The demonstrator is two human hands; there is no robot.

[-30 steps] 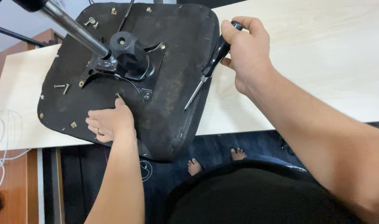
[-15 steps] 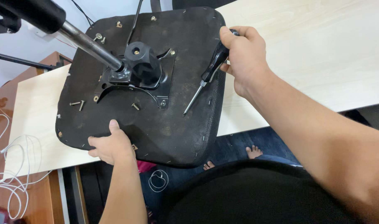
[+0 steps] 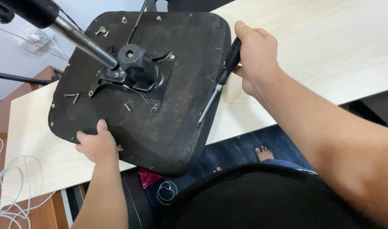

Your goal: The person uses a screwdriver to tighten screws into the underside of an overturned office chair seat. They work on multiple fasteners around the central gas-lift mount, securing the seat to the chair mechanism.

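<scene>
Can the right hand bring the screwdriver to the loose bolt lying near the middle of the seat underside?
Probably yes. The right hand grips the screwdriver at the seat underside's right edge. The surface between its tip and the loose bolt looks bare; the left hand stays at the lower edge.

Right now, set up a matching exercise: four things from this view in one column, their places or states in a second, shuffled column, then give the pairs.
Things:
1. screwdriver
2. left hand
3. loose bolts
4. white cable

Places or states:
A. lying on the upturned seat base, near its far edge
B. trailing at the lower left, over the tabletop edge
C. held in the right hand, tip pointing down
D. gripping the near edge of the seat base

Pairs: 1-C, 2-D, 3-A, 4-B
</scene>
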